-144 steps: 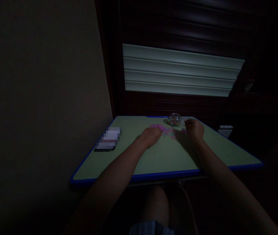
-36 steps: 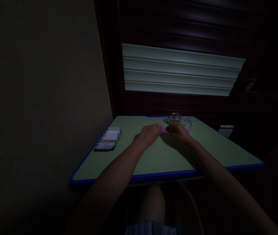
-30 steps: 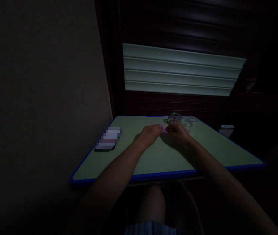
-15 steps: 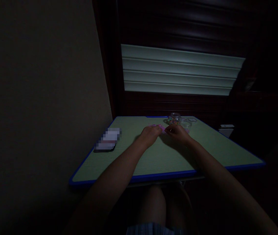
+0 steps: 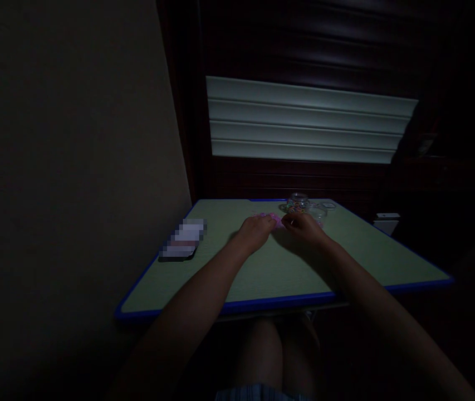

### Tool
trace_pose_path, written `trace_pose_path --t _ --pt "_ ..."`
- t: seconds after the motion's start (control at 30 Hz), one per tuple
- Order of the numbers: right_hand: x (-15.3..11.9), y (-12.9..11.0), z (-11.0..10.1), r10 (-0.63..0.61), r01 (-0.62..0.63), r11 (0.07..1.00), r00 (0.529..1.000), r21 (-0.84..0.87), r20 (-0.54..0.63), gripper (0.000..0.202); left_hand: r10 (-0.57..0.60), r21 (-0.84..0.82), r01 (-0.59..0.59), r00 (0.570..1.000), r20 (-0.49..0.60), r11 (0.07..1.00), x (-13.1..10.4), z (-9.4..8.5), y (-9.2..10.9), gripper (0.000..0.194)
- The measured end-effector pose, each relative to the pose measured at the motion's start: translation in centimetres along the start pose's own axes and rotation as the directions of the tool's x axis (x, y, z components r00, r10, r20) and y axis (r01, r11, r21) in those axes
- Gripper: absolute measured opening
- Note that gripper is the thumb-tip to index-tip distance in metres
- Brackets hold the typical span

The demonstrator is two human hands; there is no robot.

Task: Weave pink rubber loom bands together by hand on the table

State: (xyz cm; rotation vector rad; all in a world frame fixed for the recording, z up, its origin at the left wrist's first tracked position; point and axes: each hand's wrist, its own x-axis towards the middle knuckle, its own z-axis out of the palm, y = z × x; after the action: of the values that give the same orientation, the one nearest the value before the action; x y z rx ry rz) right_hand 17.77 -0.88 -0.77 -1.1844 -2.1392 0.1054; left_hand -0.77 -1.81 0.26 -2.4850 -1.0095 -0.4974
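My left hand (image 5: 256, 233) curls beside small pink pieces (image 5: 277, 220); my right hand (image 5: 304, 227) pinches something unclear. Round transparent jar (image 5: 297, 204), one o'clock; pixelated pale rectangle (image 5: 184, 237), nine.

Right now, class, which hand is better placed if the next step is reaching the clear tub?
Probably the right hand: it is close beside the clear tub, while the left hand is farther off, by the pink pile.

Likely a home room: dark wood paneling (image 5: 304, 178) at twelve o'clock, plain wall (image 5: 74, 139) at nine, small table (image 5: 287, 273) centrally.
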Motion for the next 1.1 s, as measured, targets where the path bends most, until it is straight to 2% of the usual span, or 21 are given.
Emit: trace_pose_path --t 0.2,0.53,1.1 --pt "-0.10 0.04 -0.07 0.011 -0.011 1.000 1.000 0.025 0.019 0.032 -0.005 0.000 0.005 0.999 0.039 1.000 0.08 -0.23 0.12 0.021" --pt "0.11 0.74 0.26 -0.021 0.021 0.999 1.000 -0.039 -0.003 0.023 0.029 0.002 -0.029 1.000 -0.002 1.000 0.08 0.37 -0.04 0.025" --pt "0.18 0.67 0.06 -0.043 0.046 0.997 0.998 -0.062 0.044 0.018 0.016 -0.012 -0.016 0.999 0.036 1.000 0.01 -0.31 0.21 0.019"
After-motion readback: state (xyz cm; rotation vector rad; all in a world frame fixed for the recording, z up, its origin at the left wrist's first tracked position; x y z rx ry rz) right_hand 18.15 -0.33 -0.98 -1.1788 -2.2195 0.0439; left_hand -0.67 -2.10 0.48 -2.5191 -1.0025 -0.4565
